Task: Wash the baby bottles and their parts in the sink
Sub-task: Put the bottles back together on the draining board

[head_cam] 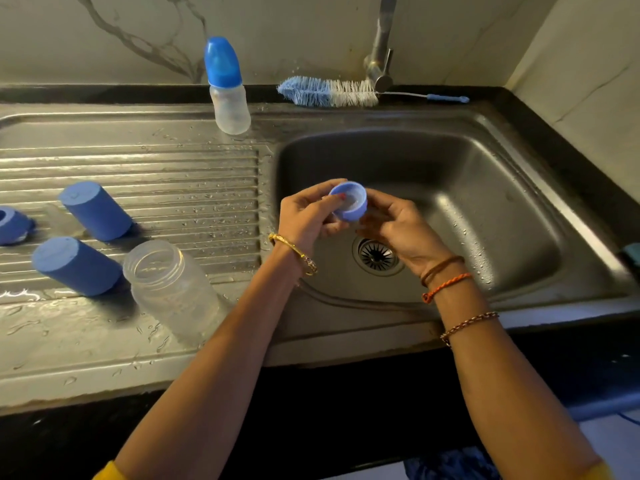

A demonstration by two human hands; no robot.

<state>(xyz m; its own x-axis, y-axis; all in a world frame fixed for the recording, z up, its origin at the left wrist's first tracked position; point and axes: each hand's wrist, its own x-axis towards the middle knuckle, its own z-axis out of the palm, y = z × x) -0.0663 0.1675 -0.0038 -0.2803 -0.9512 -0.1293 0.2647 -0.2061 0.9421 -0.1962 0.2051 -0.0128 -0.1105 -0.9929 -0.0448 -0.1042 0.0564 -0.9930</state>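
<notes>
Bottle parts lie spread over the wet draining board (104, 348) at the left of the steel sink (519, 216); nearest stands an open clear bottle body (169, 285), mouth up and tilted in the wide view, touching or just beside a blue cap (74, 266) set with its closed end up; a second blue cap (95, 216) stands behind that one, and a blue ring (12, 225) sits at the far left edge, partly cut off; over the basin, above and short of the drain (376, 255), both hands meet round a small blue collar (349, 201) with a pale insert showing in its opening; the left hand (311, 218) pinches its near left rim, the thumb lying across the edge, fingers curled; the right hand (398, 225) cups it from the right and below, fingertips curled under it, so the collar sits between the two sets of fingers, clear of the basin floor; farther back a capped bottle (228, 88) stands upright on the sink's rear ledge; a bottle brush (329, 92) lies along the ledge beside it, its wire handle passing the foot of the tap (381, 60).
</notes>
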